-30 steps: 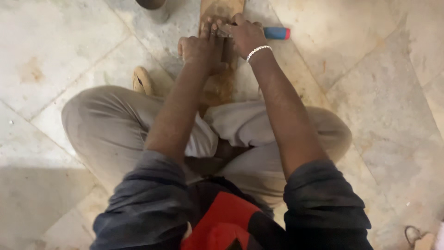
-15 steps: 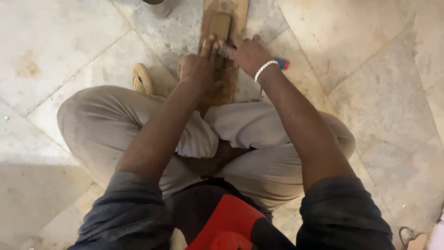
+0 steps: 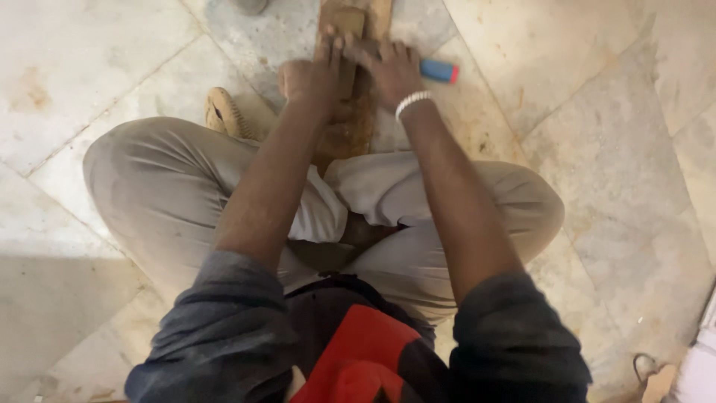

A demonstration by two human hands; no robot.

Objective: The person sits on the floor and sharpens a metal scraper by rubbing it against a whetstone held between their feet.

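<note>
A person sits cross-legged on a pale stone floor (image 3: 112, 67), seen from above. Both hands press down on a small brownish block (image 3: 347, 30) lying on a long wooden board (image 3: 350, 127), which stretches away from the legs. The left hand (image 3: 309, 78) lies curled against the block's left side. The right hand (image 3: 391, 67), wearing a white bracelet (image 3: 412, 102), spreads its fingers across the block. A blue and red tool handle (image 3: 440, 71) lies just right of it.

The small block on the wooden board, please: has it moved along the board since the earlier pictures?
Yes. The block has slid up the wooden board, away from the person, with both hands following it.
</note>
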